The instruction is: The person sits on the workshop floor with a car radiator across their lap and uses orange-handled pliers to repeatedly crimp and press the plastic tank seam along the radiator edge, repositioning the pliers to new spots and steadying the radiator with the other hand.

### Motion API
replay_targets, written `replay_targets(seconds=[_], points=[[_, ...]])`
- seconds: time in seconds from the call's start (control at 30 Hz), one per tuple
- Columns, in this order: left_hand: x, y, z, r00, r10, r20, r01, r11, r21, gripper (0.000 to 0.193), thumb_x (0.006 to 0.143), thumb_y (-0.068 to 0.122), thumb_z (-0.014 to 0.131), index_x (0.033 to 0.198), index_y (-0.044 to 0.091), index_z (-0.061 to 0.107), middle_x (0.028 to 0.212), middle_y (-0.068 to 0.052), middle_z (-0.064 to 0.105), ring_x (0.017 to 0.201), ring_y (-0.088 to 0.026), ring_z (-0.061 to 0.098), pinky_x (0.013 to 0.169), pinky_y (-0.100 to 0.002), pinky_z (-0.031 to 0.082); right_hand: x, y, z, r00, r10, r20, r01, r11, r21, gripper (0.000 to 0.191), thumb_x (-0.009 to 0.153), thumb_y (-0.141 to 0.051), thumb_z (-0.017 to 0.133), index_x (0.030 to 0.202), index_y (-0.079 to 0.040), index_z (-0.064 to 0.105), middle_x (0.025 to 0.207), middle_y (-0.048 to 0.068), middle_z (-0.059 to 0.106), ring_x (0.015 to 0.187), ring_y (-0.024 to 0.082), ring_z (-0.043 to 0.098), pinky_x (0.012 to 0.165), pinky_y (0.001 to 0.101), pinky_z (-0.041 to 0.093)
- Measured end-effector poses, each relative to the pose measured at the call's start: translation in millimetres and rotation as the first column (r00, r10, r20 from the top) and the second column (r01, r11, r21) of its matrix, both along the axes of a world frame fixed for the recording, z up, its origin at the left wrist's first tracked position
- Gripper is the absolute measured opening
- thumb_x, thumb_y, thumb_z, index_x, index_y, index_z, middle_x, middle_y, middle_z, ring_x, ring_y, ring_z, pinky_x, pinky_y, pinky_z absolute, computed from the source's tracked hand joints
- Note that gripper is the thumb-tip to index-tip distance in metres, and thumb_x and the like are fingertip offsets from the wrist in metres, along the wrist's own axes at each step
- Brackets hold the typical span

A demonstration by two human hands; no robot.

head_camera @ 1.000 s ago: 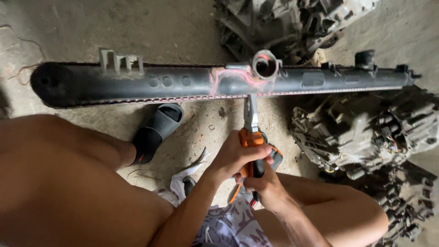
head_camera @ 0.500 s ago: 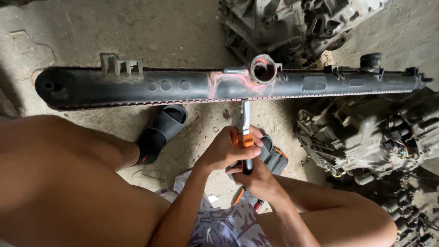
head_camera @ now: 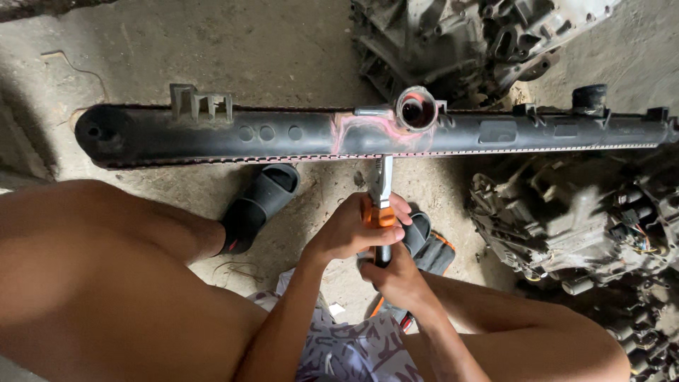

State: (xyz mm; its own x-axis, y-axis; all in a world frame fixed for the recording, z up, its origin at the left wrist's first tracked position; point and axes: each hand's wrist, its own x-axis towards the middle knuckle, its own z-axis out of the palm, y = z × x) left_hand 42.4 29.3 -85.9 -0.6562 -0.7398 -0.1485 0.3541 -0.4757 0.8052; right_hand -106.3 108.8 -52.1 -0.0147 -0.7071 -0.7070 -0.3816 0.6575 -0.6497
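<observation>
Both your hands, left (head_camera: 350, 232) upper, right (head_camera: 397, 277) lower, are clamped together on the orange-handled metal pliers (head_camera: 380, 205). Pliers run straight up to the long black plastic radiator tank (head_camera: 283, 134), which lies crosswise; tip meets its near edge below the round filler neck (head_camera: 416, 110).

Concrete floor (head_camera: 177, 49), black radiator tank (head_camera: 283, 134), engine parts (head_camera: 566, 219)

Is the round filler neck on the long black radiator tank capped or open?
Open. The round metal filler neck on the long black plastic radiator tank shows a dark hollow inside its rim; no cap sits on it.
</observation>
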Motion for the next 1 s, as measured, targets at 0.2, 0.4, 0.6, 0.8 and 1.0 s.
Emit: replay_targets(seconds=[0.2,0.4,0.6,0.8,1.0], points=[[-7,2,-9,0.981,-0.007,-0.194,0.005,1.000,-0.009,0.035,0.085,0.018,0.076,0.112,-0.003,0.071,0.105,-0.014,0.077,0.101,-0.020,0.074,0.091,-0.034,0.058,1,10,-12,0.995,-0.084,0.058,0.087,0.995,-0.051,0.031,0.079,-0.002,0.071,0.107,-0.001,0.058,0.073,0.001,0.056,0.062,0.012,0.052,0.053,0.0299,0.040],[-17,19,-3,0.954,0.141,-0.265,-0.096,0.980,0.176,0.021,0.085,0.013,0.077,0.093,-0.005,0.069,0.090,-0.015,0.074,0.085,-0.023,0.074,0.082,-0.038,0.061,-5,17,-13,0.986,-0.019,0.166,0.051,0.980,-0.194,0.027,0.073,0.004,0.065,0.099,0.000,0.058,0.085,0.002,0.060,0.075,0.012,0.056,0.062,0.0295,0.045],[-8,20,14,0.986,0.130,-0.103,-0.116,0.984,0.133,0.018,0.085,0.015,0.076,0.087,-0.002,0.071,0.080,-0.013,0.073,0.076,-0.018,0.072,0.068,-0.032,0.057,1,20,0,0.988,-0.062,0.144,0.084,0.984,-0.156,0.029,0.070,0.004,0.062,0.099,0.001,0.058,0.086,0.006,0.062,0.077,0.014,0.059,0.065,0.0303,0.049],[-3,14,13,0.997,0.041,-0.058,-0.031,0.984,0.177,0.023,0.084,0.017,0.076,0.099,0.000,0.070,0.088,-0.012,0.075,0.072,-0.016,0.065,0.052,-0.028,0.047,6,14,11,0.983,-0.115,0.144,0.125,0.990,-0.067,0.047,0.070,0.000,0.065,0.115,-0.002,0.054,0.096,0.004,0.067,0.083,0.012,0.064,0.071,0.0285,0.053],[-5,6,-5,0.998,0.009,-0.062,-0.004,0.996,0.088,0.035,0.084,0.016,0.076,0.113,0.000,0.066,0.101,-0.012,0.075,0.087,-0.015,0.067,0.061,-0.028,0.051,6,0,10,0.998,0.064,-0.026,-0.067,0.986,-0.153,0.047,0.074,-0.004,0.071,0.118,0.000,0.055,0.093,0.004,0.063,0.080,0.014,0.061,0.069,0.0310,0.051]])
